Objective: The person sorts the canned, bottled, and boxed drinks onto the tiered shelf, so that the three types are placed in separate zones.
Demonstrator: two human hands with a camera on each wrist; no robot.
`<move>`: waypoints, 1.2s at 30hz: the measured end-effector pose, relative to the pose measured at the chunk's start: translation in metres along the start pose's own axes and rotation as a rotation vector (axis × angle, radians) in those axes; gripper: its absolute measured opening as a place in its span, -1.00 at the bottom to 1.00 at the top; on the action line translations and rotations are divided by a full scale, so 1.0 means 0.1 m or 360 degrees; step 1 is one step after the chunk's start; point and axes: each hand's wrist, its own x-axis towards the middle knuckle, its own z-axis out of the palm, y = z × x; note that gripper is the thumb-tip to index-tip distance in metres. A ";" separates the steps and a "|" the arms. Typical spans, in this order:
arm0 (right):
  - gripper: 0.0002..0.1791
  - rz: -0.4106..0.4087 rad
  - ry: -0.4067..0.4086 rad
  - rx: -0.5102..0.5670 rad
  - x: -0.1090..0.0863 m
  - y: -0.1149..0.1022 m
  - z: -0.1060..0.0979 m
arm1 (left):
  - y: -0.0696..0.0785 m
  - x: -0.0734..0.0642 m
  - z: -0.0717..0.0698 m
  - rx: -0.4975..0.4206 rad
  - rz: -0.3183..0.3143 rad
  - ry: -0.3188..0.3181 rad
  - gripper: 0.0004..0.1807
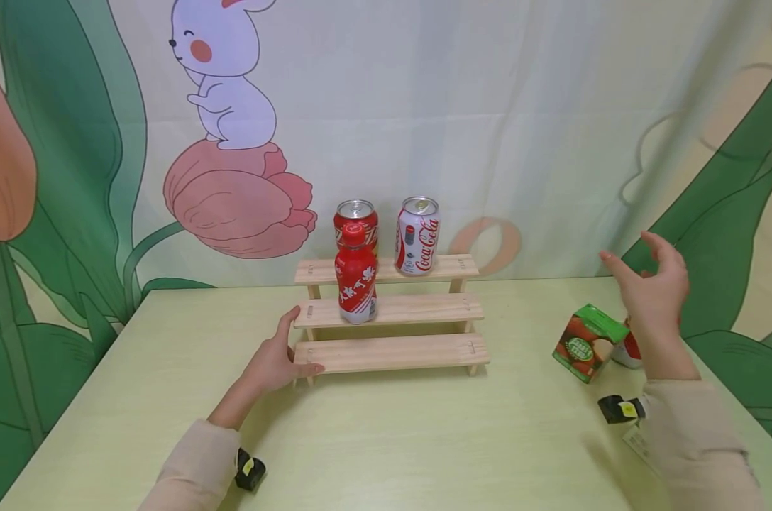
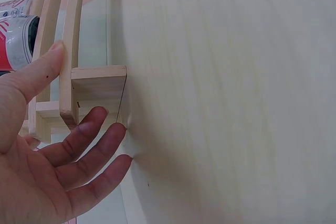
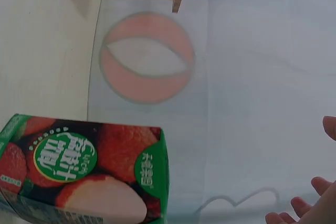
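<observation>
A three-step wooden rack (image 1: 399, 353) stands on the table. My left hand (image 1: 274, 362) holds its left end; the thumb (image 2: 44, 69) lies on the lowest step, the index finger reaches to the middle step's end, and the other fingers are loosely bent beside it. A red bottle (image 1: 356, 280) stands on the middle step. Behind it on the top step is a red can (image 1: 357, 210), partly hidden, with a white-and-red Coca-Cola can (image 1: 417, 238) to its right. My right hand (image 1: 657, 301) is raised, fingers spread and empty, near a green-topped juice carton (image 1: 589, 343).
Beside the carton, a red-and-white container (image 1: 627, 353) is mostly hidden behind my right hand. A printed curtain (image 1: 552, 142) hangs right behind the table (image 1: 411, 440). Black wrist cameras (image 1: 250, 472) sit at both sleeves.
</observation>
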 end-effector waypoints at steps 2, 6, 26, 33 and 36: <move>-0.25 -0.0004 0.0009 -0.0006 0.04 0.03 -0.02 | 0.00 0.00 0.00 0.0000 -0.0004 -0.0001 0.18; -0.19 0.0028 -0.0010 -0.0034 0.11 0.07 -0.06 | 0.00 0.00 0.00 -0.0005 -0.0004 -0.0002 0.18; 0.06 0.0191 -0.0162 -0.0064 0.36 0.18 -0.07 | -0.01 -0.01 0.01 -0.0006 -0.0001 0.0005 0.18; 0.04 0.0177 -0.0124 -0.0048 0.39 0.16 -0.11 | 0.00 0.01 0.01 -0.0016 -0.0010 0.0002 0.18; 0.03 0.0208 -0.0112 -0.0079 0.48 0.25 -0.12 | 0.00 0.01 0.01 -0.0007 -0.0024 0.0004 0.18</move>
